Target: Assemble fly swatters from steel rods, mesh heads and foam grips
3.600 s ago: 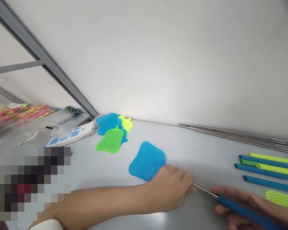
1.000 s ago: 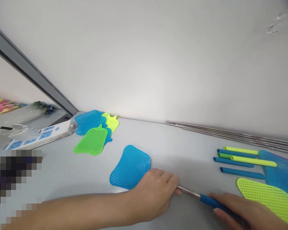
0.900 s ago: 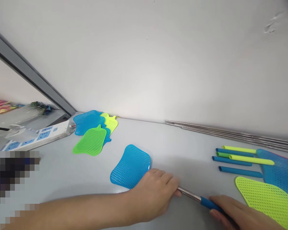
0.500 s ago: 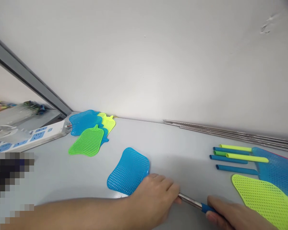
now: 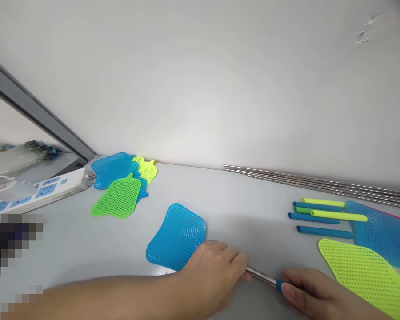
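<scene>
A fly swatter with a blue perforated head (image 5: 177, 238) lies low over the table, its metal rod (image 5: 262, 277) running right. My left hand (image 5: 216, 271) is closed around the rod beside the head and hides the joint between them. At the rod's other end is a blue tubular handle (image 5: 279, 285), mostly covered by my right hand (image 5: 311, 291), whose thumb and fingers pinch it. To the right lies a yellow swatter head (image 5: 366, 271). Several loose blue, green and yellow handle tubes (image 5: 325, 230) rest above it, beside a blue swatter head (image 5: 382, 233).
Green (image 5: 118, 198) and blue swatter heads (image 5: 111, 171) overlap a yellow one (image 5: 147, 169) at the back left. A white power strip (image 5: 58, 186) lies left of them. Several thin metal rods (image 5: 303, 184) lie along the wall (image 5: 200, 98).
My right hand has shifted slightly left along the handle, and less blue shows ahead of its fingers. My left hand keeps its hold. The whole view has shifted a little.
</scene>
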Demonstrator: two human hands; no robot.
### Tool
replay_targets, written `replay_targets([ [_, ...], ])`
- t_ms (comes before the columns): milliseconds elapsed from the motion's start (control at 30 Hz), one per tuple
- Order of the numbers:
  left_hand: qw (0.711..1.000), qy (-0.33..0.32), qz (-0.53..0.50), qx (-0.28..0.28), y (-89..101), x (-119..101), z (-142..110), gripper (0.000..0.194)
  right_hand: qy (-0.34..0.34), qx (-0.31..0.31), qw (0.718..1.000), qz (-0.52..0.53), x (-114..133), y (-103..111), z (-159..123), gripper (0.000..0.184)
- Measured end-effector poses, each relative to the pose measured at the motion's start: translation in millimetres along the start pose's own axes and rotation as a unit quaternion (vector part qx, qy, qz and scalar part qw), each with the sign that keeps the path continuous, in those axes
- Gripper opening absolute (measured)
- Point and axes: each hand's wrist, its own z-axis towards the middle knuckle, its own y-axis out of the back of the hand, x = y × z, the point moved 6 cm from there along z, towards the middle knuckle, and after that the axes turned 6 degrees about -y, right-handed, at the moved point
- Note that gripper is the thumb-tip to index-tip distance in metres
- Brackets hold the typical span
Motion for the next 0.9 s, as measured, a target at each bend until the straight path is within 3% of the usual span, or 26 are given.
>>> replay_targets([
  [900, 1.000, -0.013, 0.003, 0.002, 5.1, 0.1, 3.3, 0.012, 0.017, 0.022, 0.998, 0.055, 10.3, -1.4, -0.5, 0.049],
])
